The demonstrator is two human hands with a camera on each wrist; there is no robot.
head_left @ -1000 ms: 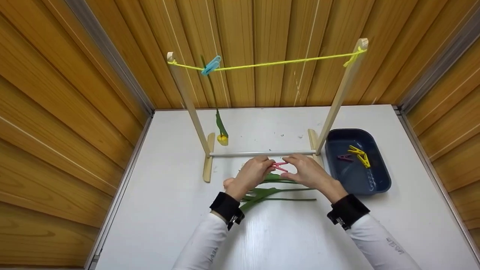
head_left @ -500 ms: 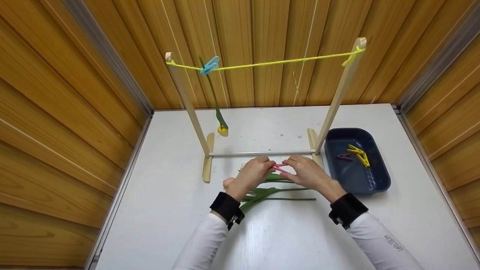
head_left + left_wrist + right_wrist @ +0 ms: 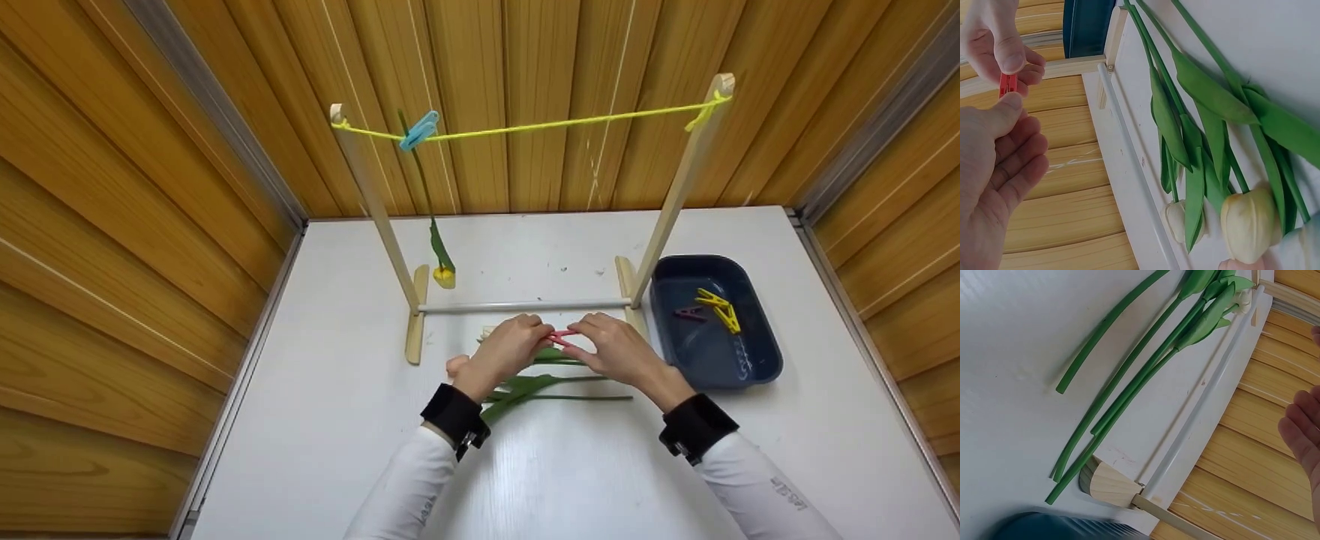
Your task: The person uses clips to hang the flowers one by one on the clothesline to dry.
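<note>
Both hands meet at a pinkish-red clothespin (image 3: 559, 337), held above several tulips on the white table. My left hand (image 3: 511, 346) pinches one end between thumb and fingers, as the left wrist view also shows. At the other end my right hand (image 3: 611, 346) grips it with thumb and fingers, its two legs spread in a V. Beneath lie green stems and leaves (image 3: 1216, 101), a cream tulip bloom (image 3: 1249, 225) and a peach bloom (image 3: 457, 366). In the right wrist view only some fingers (image 3: 1303, 433) show at the edge, with the clothespin out of sight.
A wooden frame (image 3: 679, 195) carries a yellow cord (image 3: 555, 127). A blue clothespin (image 3: 420, 131) on the cord holds an upside-down yellow tulip (image 3: 444, 277). At right, a dark blue basin (image 3: 697, 360) contains yellow clothespins (image 3: 726, 318) and a purple clothespin (image 3: 690, 313).
Both hands keep hold of the pinkish-red clothespin and have shifted only very slightly toward the body. The hanging yellow tulip bobs a little up and back down.
</note>
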